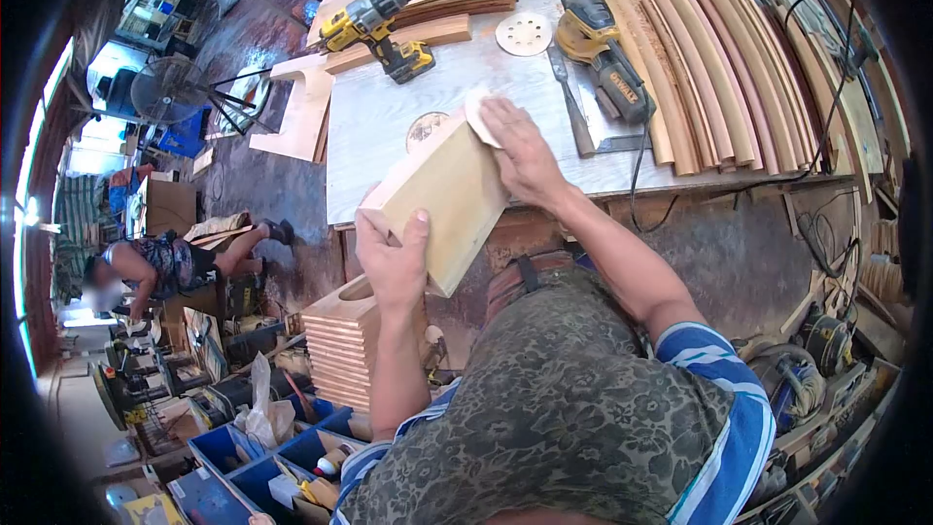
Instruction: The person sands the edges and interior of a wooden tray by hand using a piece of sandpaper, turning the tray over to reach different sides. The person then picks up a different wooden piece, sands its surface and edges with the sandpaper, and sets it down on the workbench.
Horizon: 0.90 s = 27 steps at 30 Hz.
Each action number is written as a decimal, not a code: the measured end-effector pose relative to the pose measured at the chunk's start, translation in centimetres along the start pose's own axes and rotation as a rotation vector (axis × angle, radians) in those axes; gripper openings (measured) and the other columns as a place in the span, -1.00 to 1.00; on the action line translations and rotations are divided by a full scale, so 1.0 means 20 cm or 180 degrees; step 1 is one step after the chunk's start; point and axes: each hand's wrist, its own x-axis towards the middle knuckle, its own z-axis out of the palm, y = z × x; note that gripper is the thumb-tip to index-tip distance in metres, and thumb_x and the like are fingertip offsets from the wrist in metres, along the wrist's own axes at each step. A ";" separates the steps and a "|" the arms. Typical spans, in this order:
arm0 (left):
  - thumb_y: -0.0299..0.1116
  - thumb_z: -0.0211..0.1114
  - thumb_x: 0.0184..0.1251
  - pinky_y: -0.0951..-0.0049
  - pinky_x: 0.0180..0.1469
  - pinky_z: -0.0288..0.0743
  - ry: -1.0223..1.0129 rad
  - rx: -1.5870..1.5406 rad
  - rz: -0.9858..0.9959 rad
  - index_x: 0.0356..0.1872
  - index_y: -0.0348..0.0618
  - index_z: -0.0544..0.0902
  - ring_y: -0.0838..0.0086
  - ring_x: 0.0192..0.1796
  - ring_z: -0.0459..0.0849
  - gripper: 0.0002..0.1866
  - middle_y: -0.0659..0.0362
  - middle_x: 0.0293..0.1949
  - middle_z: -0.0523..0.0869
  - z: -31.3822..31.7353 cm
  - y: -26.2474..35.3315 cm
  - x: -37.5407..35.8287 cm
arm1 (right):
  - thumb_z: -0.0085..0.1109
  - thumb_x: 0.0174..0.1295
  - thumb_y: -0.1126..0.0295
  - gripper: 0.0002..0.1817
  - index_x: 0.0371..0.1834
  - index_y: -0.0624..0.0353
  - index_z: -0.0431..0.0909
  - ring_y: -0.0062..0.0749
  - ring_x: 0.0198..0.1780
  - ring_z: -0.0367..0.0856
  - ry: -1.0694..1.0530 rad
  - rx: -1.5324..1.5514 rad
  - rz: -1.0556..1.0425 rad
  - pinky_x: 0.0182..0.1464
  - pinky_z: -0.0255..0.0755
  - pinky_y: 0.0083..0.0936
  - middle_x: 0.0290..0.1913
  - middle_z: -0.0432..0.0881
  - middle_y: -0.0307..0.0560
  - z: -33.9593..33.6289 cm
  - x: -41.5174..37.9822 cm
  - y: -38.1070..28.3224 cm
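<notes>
A pale wooden box [442, 194] is held up at a tilt in front of my apron, above the workbench's near edge. My left hand [394, 258] is closed around its lower left corner, with the thumb on the broad face. At the upper right end, my right hand [525, 156] presses a white sanding disc [478, 119] against the wood, its fingers lying over the disc. Behind the box, a round brownish disc [425, 129] lies on the bench. Another white sanding disc [524, 34], with holes, rests farther back.
On the workbench [364, 126] are a yellow cordless drill [374, 24], a corded sander [603, 53], a metal square [588, 122] and several curved wooden strips [719, 68]. Stacked boards [335, 345] stand at lower left. Another person [175, 267] is bent over farther left.
</notes>
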 end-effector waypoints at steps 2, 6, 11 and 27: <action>-0.46 0.44 0.40 0.34 0.33 0.48 -0.0066 0.0082 0.0037 0.35 -0.41 0.44 0.39 0.21 0.62 -0.43 0.01 0.18 0.64 0.01 0.02 0.01 | 0.13 0.18 0.57 -0.30 0.50 0.23 0.44 0.19 0.58 0.34 -0.0166 -0.0101 -0.0125 0.61 0.14 0.08 0.49 0.49 0.22 0.04 0.05 -0.13; -0.51 0.41 0.40 0.34 0.34 0.47 -0.0408 0.0257 0.0142 0.35 -0.42 0.43 0.40 0.23 0.61 -0.44 -0.01 0.21 0.62 0.03 0.08 0.02 | 0.10 0.16 0.56 -0.25 0.54 0.16 0.42 0.05 0.63 0.29 -0.0618 0.0251 -0.1028 0.63 0.02 0.21 0.55 0.45 0.09 -0.02 0.11 -0.37; -0.52 0.39 0.41 0.36 0.33 0.47 -0.0240 -0.0238 0.0099 0.33 -0.39 0.45 0.41 0.23 0.61 -0.48 0.01 0.21 0.63 0.05 0.07 0.04 | 0.13 0.16 0.53 -0.29 0.48 -0.09 0.54 0.08 0.56 0.42 -0.0539 -0.1014 -0.0291 0.59 -0.01 0.42 0.49 0.57 -0.12 -0.06 0.09 0.13; -0.34 0.54 0.31 0.35 0.27 0.54 -0.0461 0.0201 -0.0462 0.37 -0.43 0.48 0.38 0.17 0.66 -0.32 -0.01 0.15 0.70 -0.12 0.05 0.05 | -0.04 0.43 0.49 -0.47 0.48 0.20 0.51 -0.12 0.30 0.65 0.0187 0.1155 0.2560 0.38 0.45 -0.36 0.35 0.67 0.08 -0.09 0.00 0.31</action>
